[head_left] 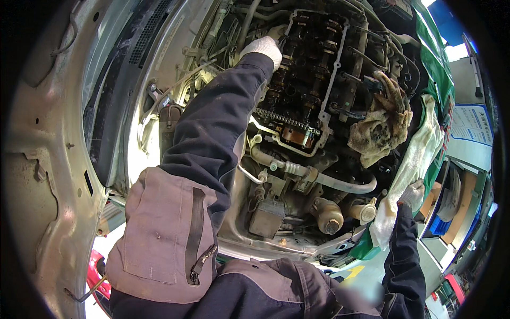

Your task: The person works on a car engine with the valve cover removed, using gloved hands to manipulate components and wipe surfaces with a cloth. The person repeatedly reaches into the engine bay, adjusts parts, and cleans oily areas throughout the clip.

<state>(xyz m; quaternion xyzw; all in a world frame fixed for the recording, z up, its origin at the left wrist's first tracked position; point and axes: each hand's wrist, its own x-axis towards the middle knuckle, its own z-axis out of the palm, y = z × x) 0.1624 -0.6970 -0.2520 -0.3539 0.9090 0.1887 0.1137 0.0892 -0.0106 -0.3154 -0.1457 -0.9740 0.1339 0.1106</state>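
Note:
My left hand (264, 50), in a white knit glove, reaches to the far left edge of the opened engine (305, 80). Its fingers look curled at the rim of the cylinder head; whatever they may hold is hidden. Dark camshafts and a timing chain (287, 121) lie exposed beside it. To the right, my gloved right hand (412, 195) lies against a white cloth (411, 165) draped over the car's edge. The visible fingers there lie fairly flat on the cloth.
A dirty brown rag (380, 122) lies on hoses right of the engine. Nearer me are a curved metal pipe (340, 183) and a capped reservoir (326, 215). The raised hood (42, 202) stands at left. A green cover (433, 58) hangs over the right side, near shelves.

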